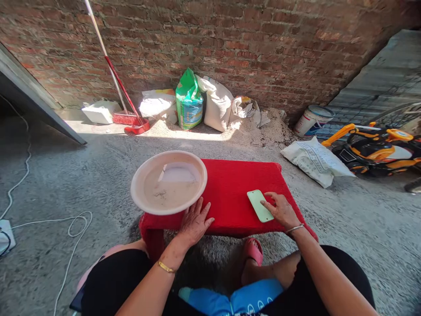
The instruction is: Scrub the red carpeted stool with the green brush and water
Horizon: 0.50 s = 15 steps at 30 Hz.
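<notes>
Nothing's lifted yet lol, right hand (282, 211) grip loosely open at the green phone (258, 202), left hand (194, 223) splayed flat beside the plastic basin (139, 191).

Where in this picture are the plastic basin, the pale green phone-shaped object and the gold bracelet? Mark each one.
Plastic basin (137, 188): head view, on its rim.
Pale green phone-shaped object (258, 207): head view, on its upper face.
Gold bracelet (166, 267): head view, on its band.
</notes>
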Motion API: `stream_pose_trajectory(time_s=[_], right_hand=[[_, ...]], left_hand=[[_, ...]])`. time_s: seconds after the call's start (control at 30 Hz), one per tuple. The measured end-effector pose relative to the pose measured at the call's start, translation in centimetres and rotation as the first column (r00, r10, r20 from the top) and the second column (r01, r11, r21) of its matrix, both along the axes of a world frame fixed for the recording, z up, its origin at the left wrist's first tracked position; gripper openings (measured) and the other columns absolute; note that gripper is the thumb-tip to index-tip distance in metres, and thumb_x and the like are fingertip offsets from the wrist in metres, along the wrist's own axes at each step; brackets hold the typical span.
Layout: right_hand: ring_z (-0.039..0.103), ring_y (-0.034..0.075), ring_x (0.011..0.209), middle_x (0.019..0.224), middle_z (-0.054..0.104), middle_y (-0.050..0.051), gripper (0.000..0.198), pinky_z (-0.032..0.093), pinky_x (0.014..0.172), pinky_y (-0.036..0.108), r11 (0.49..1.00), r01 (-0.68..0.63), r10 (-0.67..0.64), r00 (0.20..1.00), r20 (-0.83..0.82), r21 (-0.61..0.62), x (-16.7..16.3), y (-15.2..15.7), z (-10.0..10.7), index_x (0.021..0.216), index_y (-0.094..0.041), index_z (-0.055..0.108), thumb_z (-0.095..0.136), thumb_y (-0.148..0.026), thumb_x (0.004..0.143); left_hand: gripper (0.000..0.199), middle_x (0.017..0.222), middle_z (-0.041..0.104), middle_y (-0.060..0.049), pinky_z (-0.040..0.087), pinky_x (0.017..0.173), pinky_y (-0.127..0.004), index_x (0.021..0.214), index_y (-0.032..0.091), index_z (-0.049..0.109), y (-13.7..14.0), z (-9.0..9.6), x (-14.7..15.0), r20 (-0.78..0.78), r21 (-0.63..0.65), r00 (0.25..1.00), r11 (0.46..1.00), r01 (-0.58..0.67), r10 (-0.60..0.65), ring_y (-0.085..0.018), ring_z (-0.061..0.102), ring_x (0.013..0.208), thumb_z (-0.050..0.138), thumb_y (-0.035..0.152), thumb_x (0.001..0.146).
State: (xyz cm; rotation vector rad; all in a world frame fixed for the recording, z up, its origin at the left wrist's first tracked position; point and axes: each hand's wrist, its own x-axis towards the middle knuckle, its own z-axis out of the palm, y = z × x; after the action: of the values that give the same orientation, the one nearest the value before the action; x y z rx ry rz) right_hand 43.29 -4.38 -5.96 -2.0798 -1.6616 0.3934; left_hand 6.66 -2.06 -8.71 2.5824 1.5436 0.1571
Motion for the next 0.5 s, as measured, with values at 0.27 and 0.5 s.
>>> stream_pose_trajectory(time_s=[0.27,0.5], right_hand=[[0.063,0.031,0.109,0.123,0.064,0.016,0.045,0.052,0.096,0.047,0.996,0.009,-0.030,0.975,0.221,0.093,-4.6,-2.4,-3.5,0.128,-0.023,0.072,0.064,-0.043,0.089],[0.064,0.028,0.108,0.116,0.063,0.013,0.042,0.052,0.094,0.041,0.990,-0.032,0.019,0.996,0.089,0.140,-9.6,5.3,-1.2,0.126,-0.023,0.074,0.065,-0.040,0.089]], left_hand=[[0.059,0.167,0.045,-0.017,0.037,0.127,-0.052,0.155,0.023,0.058,0.8,0.2,0.1,0.062,-0.025,0.992,0.993,0.115,-0.113,-0.033,0.043,0.155,0.061,0.048,0.101],[0.064,0.176,0.030,-0.008,0.036,0.128,-0.055,0.160,0.033,0.049,1.8,0.4,0.2,0.150,-0.138,0.982,0.981,0.136,-0.115,-0.033,0.030,0.162,0.060,0.055,0.101]])
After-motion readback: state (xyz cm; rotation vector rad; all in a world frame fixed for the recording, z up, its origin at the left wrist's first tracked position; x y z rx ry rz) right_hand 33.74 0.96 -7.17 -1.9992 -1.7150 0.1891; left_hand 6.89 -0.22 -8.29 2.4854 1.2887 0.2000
